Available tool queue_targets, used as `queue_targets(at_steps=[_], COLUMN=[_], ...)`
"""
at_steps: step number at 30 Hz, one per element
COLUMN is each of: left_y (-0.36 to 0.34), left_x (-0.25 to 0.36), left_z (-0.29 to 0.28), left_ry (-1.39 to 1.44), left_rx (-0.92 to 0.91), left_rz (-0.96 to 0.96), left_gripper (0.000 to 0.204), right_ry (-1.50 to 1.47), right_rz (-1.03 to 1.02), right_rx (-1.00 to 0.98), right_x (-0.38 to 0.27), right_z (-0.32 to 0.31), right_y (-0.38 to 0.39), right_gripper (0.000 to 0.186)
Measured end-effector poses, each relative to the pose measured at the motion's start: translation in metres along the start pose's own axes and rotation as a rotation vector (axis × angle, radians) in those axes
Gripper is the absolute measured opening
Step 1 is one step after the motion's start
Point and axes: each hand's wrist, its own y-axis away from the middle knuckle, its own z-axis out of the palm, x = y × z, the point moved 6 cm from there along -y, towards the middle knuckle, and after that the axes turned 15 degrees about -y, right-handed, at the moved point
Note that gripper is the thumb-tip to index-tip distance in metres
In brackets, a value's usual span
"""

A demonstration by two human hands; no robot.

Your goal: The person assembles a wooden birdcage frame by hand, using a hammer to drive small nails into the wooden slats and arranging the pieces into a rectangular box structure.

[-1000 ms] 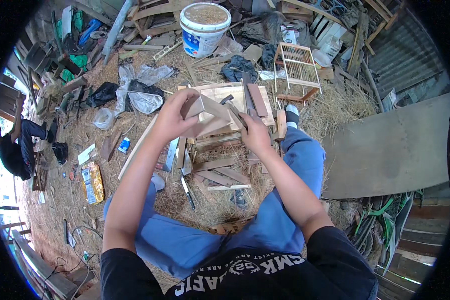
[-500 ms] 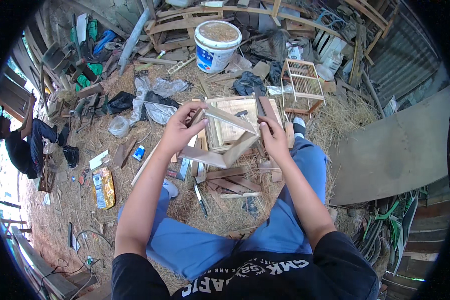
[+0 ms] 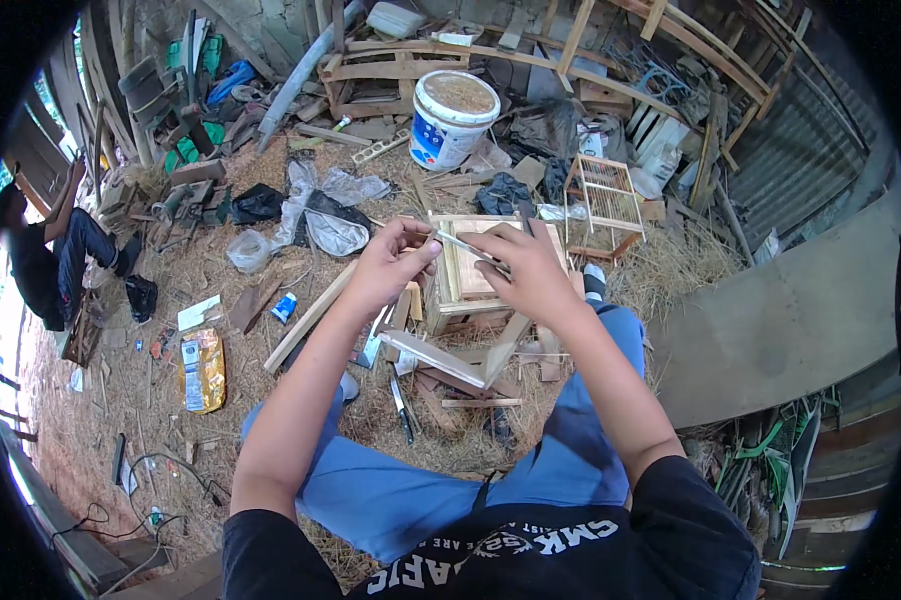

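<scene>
A light wooden frame (image 3: 436,359) of joined strips is held tilted in front of me, its lower corner toward my lap. At its upper left end, my left hand (image 3: 396,265) pinches a strip between thumb and fingers. My right hand (image 3: 526,268) is closed over the same upper strip, fingers bent around it; its thumb is partly hidden. Behind and below the hands sits a pale wooden box (image 3: 451,285), partly covered by them. A brown wood strip (image 3: 548,238) lies at the box's right side, just beyond my right hand.
A knife (image 3: 402,408) with a dark handle lies between my feet beside wood offcuts. A white bucket (image 3: 453,120) stands beyond the box, near a small slatted wooden rack (image 3: 608,195). Another person (image 3: 46,250) sits at far left. A large board (image 3: 781,310) leans at right.
My right hand has moved left onto the frame's upper strip. The frame has tipped, its lower corner shifting toward me and slightly right. The view has also shifted slightly.
</scene>
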Motion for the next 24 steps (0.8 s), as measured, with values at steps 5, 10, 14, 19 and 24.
queue_targets(at_steps=[5,10,14,19,24], left_y=[0.012,0.029,0.041,0.053,0.064], left_x=[0.008,0.017,0.029,0.046,0.057], left_z=[-0.008,-0.016,-0.02,-0.022,-0.02], left_ry=[0.029,-0.233,-0.391,-0.439,-0.486], left_rx=[0.008,0.031,0.097,0.106,0.111], left_rz=[0.129,0.241,0.357,0.348,0.343], left_gripper=[0.043,0.053,0.058,0.057,0.058], right_ry=[-0.037,-0.016,-0.235,-0.169,-0.122], right_rz=[-0.082,-0.149,-0.069,-0.11,-0.115], right_rx=[-0.001,0.067,-0.04,-0.089,-0.081], right_x=[-0.022,-0.046,-0.06,-0.073,-0.083], right_z=[0.0,0.0,0.0,-0.001,-0.001], right_y=[-0.01,-0.009,-0.01,-0.008,-0.003], right_gripper=[0.051,0.058,0.065,0.074,0.077])
